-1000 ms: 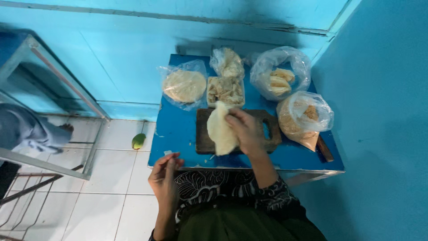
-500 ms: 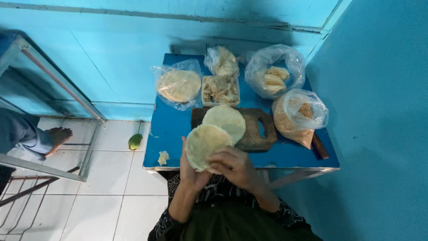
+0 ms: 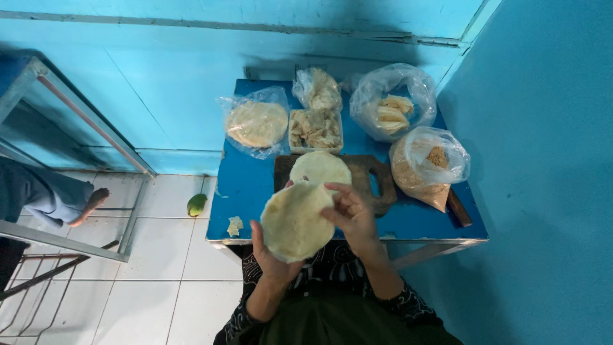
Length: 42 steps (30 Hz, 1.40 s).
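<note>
The round wrapper [image 3: 295, 220] in hand was pale cream, as was the second wrapper [image 3: 320, 168] on the dark brown cutting board [image 3: 372, 181]. The table [image 3: 246, 185] was bright blue; the walls [image 3: 159, 89] were turquoise. The floor tiles [image 3: 159, 255] were white. The fruit [image 3: 196, 204] on the floor was green. The sleeves [image 3: 408, 303] bore a black-and-white pattern. The crumbs in a clear bag [image 3: 424, 166] were tan.
</note>
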Each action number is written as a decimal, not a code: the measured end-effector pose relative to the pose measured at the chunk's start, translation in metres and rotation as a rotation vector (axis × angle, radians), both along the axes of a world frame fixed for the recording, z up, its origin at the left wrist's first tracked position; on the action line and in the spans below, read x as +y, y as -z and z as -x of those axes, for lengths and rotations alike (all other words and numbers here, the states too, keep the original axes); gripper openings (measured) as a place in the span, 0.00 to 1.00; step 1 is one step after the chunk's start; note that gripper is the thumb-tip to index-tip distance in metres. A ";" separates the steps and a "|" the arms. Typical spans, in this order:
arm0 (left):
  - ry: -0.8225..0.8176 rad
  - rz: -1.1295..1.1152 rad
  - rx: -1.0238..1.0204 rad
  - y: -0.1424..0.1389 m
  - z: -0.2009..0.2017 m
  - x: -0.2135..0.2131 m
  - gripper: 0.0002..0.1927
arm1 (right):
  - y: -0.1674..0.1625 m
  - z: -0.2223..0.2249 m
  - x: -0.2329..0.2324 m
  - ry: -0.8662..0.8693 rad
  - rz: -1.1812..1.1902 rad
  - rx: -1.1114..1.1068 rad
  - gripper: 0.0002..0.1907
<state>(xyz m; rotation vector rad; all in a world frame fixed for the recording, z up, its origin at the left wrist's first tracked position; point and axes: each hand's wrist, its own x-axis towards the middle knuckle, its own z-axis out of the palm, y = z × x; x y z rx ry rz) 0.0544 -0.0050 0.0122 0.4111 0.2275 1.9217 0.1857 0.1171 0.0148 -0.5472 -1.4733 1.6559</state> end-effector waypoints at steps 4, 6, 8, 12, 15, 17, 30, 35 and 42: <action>0.093 -0.078 -0.036 0.010 0.009 -0.003 0.44 | -0.013 -0.007 0.016 0.126 -0.180 0.017 0.24; 0.058 -0.005 0.093 0.014 0.017 -0.003 0.40 | -0.025 -0.013 0.024 0.142 -0.278 -0.012 0.22; -0.016 0.102 0.219 0.018 0.021 0.001 0.33 | -0.038 -0.015 0.029 0.147 -0.397 -0.075 0.20; -0.302 0.338 0.568 0.019 0.020 0.008 0.17 | -0.056 0.002 0.033 0.140 -0.596 -0.151 0.17; -0.613 0.324 0.884 0.011 0.015 0.009 0.13 | -0.052 0.022 0.029 0.297 -0.854 -0.177 0.15; -0.776 0.289 1.025 0.005 0.011 0.008 0.14 | -0.038 0.030 0.022 0.543 -1.015 -0.238 0.15; -0.978 0.121 1.381 -0.012 -0.011 0.004 0.23 | 0.022 0.025 0.007 -0.057 0.018 0.079 0.09; -0.890 0.285 1.227 -0.018 -0.009 0.000 0.12 | 0.022 0.020 0.002 -0.074 0.024 0.049 0.10; -1.009 0.340 1.294 -0.019 -0.007 -0.001 0.11 | 0.023 0.014 -0.007 -0.121 -0.055 0.020 0.09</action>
